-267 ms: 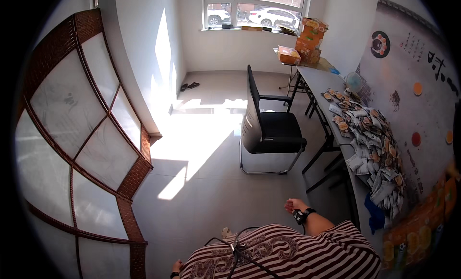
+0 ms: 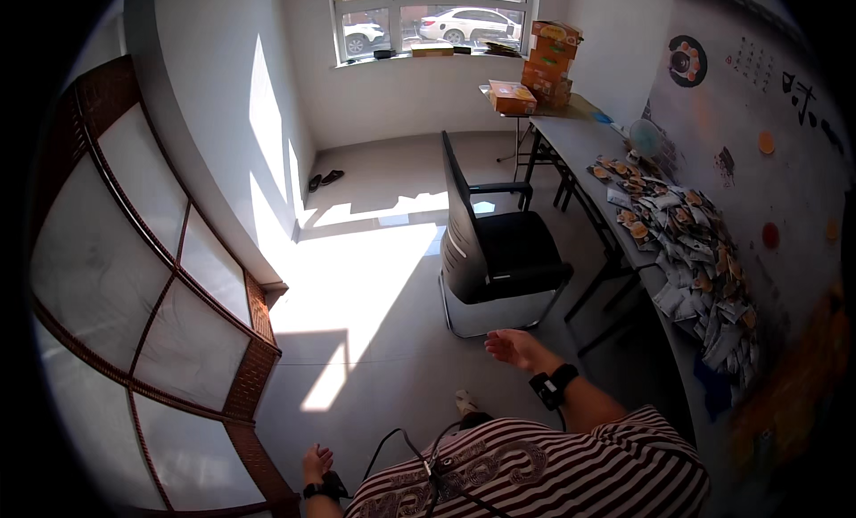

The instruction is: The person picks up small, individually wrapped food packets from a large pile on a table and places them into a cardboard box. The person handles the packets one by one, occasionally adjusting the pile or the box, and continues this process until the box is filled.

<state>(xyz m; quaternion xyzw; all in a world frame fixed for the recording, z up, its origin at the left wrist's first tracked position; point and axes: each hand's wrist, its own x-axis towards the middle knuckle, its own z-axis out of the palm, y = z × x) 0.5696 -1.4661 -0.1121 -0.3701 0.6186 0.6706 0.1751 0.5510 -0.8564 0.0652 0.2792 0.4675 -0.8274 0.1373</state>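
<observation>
My right hand [image 2: 517, 349] is held out over the floor in front of the black office chair [image 2: 513, 250], apart from it. Its fingers are loosely bent, and nothing shows in them. Lower and to the left, my left hand [image 2: 317, 463] hangs near the folding screen [image 2: 245, 389] with its fingers loose and no object visible in it. A black device is strapped on each wrist. To the right, a heap of small white-and-orange sachets [image 2: 691, 250] covers much of the long table [image 2: 571, 143].
Orange cartons [image 2: 548, 68] are stacked at the table's far end, and a small fan [image 2: 644, 138] stands by the wall. Dark slippers [image 2: 325, 179] lie on the floor near the left wall. Blurred orange packaging [image 2: 794, 402] is close on my right.
My right hand has swung forward and up toward the chair. The left hand has risen further into view. The chair appears nearer, and a foot shows further forward.
</observation>
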